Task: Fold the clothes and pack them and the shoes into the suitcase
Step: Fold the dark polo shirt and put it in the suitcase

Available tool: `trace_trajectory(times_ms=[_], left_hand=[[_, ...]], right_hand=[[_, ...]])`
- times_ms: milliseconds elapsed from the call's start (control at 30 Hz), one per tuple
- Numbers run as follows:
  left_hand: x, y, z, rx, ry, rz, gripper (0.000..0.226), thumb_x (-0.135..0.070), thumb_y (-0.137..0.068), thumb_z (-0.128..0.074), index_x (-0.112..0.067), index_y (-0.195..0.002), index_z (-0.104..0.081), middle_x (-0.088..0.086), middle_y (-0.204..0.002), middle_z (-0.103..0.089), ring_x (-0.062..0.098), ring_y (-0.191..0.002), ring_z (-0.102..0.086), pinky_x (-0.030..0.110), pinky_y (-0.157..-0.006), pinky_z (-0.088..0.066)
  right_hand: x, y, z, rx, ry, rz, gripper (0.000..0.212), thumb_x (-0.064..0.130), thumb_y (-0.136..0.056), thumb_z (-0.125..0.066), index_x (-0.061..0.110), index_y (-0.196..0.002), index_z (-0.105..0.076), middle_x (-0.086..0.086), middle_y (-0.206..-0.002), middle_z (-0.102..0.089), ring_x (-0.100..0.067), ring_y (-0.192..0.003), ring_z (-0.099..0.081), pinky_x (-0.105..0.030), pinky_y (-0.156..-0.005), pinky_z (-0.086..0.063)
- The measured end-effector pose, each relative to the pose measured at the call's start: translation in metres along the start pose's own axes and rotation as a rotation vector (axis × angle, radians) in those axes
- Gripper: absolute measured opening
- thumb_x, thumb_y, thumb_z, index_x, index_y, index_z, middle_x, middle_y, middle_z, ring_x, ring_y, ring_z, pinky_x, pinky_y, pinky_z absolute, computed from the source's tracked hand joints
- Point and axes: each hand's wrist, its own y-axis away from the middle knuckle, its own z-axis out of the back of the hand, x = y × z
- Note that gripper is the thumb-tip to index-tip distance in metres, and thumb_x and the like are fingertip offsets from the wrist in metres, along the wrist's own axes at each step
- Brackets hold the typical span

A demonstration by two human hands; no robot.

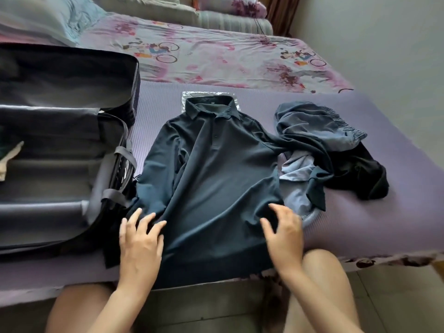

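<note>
Shirt [211, 169] lies flat, front up, collar away, on bed [360, 224] (purple mat). Left hand [140, 243] and right hand [284, 234] rest near its hem corners, fingers spread, gripping nothing. Open suitcase [48, 207] just left; rumpled clothes [319, 131] right, touching one sleeve.

One suitcase [60, 212], perhaps three garments [211, 169]

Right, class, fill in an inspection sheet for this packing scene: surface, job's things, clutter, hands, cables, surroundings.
Surface: purple mat on the bed.
Job's things: dark polo shirt spread flat; open suitcase at left; crumpled clothes at right; shoes not seen.
Clutter: clear plastic bag under the collar.
Hands: left hand and right hand open, fingers spread over the shirt's lower part.
Cables: nothing seen.
Surroundings: floral sheet, folded bedding, wall.
</note>
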Motion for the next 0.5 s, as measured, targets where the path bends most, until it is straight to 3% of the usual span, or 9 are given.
trace_trajectory(times_ms=[67,133,200,267,333,400,500], left_hand=[[-0.002,0.005,-0.009,0.026,-0.024,-0.047,0.035,-0.013,-0.073,-0.076,-0.011,-0.107,-0.070,0.009,-0.109,-0.067,0.023,-0.118,-0.043,0.049,-0.108,-0.026],[-0.003,0.010,-0.018,0.060,-0.060,-0.083,0.036,-0.026,-0.080,-0.063,-0.009,-0.111,-0.068,0.011,-0.109,-0.068,0.023,-0.117,-0.047,0.048,-0.112,-0.016],[-0.005,0.012,-0.021,0.134,-0.108,-0.090,0.050,-0.037,-0.080,-0.040,-0.010,-0.112,-0.068,0.015,-0.112,-0.066,0.028,-0.115,-0.053,0.051,-0.109,-0.017],[-0.007,0.014,-0.023,0.188,-0.131,-0.104,0.054,-0.039,-0.079,-0.036,-0.011,-0.113,-0.068,0.018,-0.118,-0.063,0.029,-0.117,-0.050,0.055,-0.102,-0.023],[-0.009,0.016,-0.024,0.222,-0.146,-0.120,0.049,-0.039,-0.077,-0.045,-0.012,-0.111,-0.069,0.021,-0.123,-0.060,0.029,-0.120,-0.044,0.057,-0.099,-0.027],[-0.010,0.017,-0.027,0.239,-0.158,-0.119,0.046,-0.036,-0.071,-0.071,-0.011,-0.110,-0.070,0.023,-0.125,-0.058,0.029,-0.121,-0.042,0.061,-0.093,-0.035],[-0.012,0.018,-0.030,0.356,-0.172,-0.069,0.069,-0.027,-0.049,-0.092,-0.006,-0.110,-0.069,0.024,-0.121,-0.060,0.037,-0.112,-0.058,0.066,-0.079,-0.045]], right_hand=[[-0.028,-0.015,0.009,0.057,0.060,-0.244,0.053,0.025,-0.081,-0.072,0.003,-0.126,-0.054,-0.016,-0.122,-0.056,-0.035,-0.111,-0.049,-0.037,-0.099,-0.032],[-0.042,-0.022,0.010,0.165,0.093,-0.398,0.061,0.033,-0.081,-0.072,0.005,-0.130,-0.049,-0.015,-0.127,-0.052,-0.033,-0.117,-0.043,-0.037,-0.101,-0.031],[-0.047,-0.024,0.007,0.208,0.155,-0.357,0.048,0.036,-0.082,-0.070,0.011,-0.121,-0.057,-0.010,-0.120,-0.056,-0.029,-0.114,-0.044,-0.034,-0.097,-0.033],[-0.044,-0.027,0.006,0.213,0.216,-0.274,0.030,0.034,-0.084,-0.068,0.013,-0.106,-0.066,-0.008,-0.108,-0.062,-0.027,-0.107,-0.046,-0.032,-0.090,-0.035],[-0.043,-0.030,0.011,0.197,0.200,-0.249,0.022,0.029,-0.085,-0.067,0.012,-0.098,-0.069,-0.012,-0.101,-0.064,-0.031,-0.102,-0.050,-0.035,-0.087,-0.037],[-0.049,-0.033,0.023,0.170,0.160,-0.301,0.019,0.027,-0.087,-0.065,0.012,-0.097,-0.067,-0.016,-0.097,-0.066,-0.035,-0.099,-0.056,-0.036,-0.082,-0.041],[-0.073,-0.032,0.050,0.185,0.217,-0.347,0.018,0.030,-0.087,-0.065,0.015,-0.097,-0.067,-0.017,-0.096,-0.068,-0.035,-0.096,-0.062,-0.036,-0.077,-0.044]])
